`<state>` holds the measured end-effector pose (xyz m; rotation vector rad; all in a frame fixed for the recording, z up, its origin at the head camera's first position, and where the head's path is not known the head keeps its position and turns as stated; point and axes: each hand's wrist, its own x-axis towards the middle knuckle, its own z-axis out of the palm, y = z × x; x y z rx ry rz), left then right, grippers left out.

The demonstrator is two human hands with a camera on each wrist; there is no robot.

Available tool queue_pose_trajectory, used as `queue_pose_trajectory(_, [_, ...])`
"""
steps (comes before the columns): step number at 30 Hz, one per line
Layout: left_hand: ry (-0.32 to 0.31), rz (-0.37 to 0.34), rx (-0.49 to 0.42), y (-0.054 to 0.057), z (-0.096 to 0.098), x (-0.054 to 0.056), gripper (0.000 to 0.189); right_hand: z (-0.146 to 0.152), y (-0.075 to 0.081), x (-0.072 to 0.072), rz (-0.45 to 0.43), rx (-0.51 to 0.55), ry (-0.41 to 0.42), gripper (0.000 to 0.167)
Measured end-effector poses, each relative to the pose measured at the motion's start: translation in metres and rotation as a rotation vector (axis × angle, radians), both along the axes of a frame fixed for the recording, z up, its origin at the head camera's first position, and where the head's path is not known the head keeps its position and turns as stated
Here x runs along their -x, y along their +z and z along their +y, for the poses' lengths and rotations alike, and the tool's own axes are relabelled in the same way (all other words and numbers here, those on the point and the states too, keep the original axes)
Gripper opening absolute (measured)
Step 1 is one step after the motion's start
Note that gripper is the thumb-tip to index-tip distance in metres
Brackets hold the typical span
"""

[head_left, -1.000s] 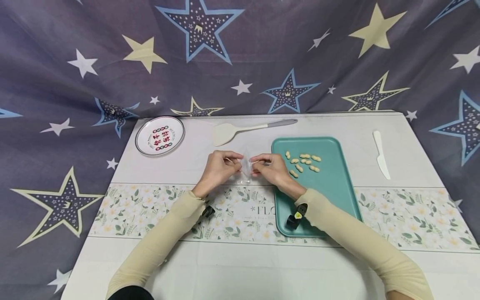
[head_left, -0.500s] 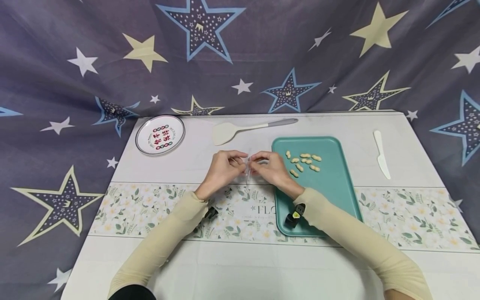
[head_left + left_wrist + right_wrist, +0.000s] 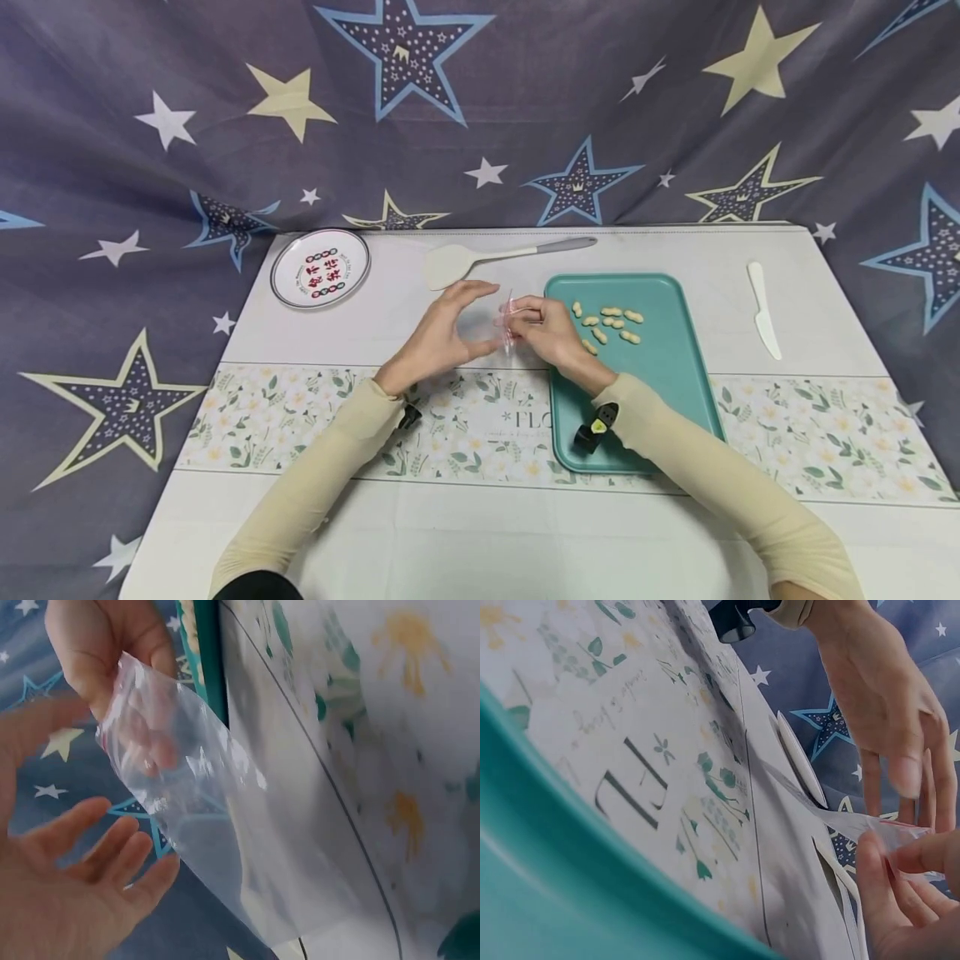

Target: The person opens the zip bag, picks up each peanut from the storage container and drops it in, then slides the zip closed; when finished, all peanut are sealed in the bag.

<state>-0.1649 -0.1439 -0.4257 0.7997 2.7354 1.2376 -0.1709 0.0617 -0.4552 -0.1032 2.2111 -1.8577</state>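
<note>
A clear plastic zip bag (image 3: 225, 802) with a thin red line along its mouth hangs between the two hands, above the table. My right hand (image 3: 553, 335) pinches the bag near its mouth between thumb and fingers. To the left of it, my left hand (image 3: 438, 340) is spread wide, thumb and fingers apart, with the fingertips close to the bag's edge. In the left wrist view the left palm faces the bag, and some of the right fingers show through the film. No contents show inside the bag.
A teal tray (image 3: 667, 400) bearing several peanuts (image 3: 612, 322) lies under the right forearm. Behind the hands is a cream spatula (image 3: 448, 268) with a grey handle end. A round plate (image 3: 283, 271) with red print sits back left, a white knife (image 3: 762, 315) at right.
Both hands were pinching the bag close together. The left hand has let go, opened wide and shifted slightly left, while the right hand keeps hold of the bag.
</note>
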Motion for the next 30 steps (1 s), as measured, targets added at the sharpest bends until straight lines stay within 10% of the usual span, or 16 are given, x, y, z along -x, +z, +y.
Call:
queue_pose_trajectory(9, [-0.108, 0.065, 0.2, -0.011, 0.0, 0.009, 0.131, 0.001, 0.004, -0.003, -0.005, 0.03, 0.044, 0.031])
queue_pose_trajectory(30, [-0.065, 0.13, 0.243, -0.013, -0.004, 0.013, 0.103, 0.002, 0.002, 0.003, -0.055, 0.086, 0.065, 0.025])
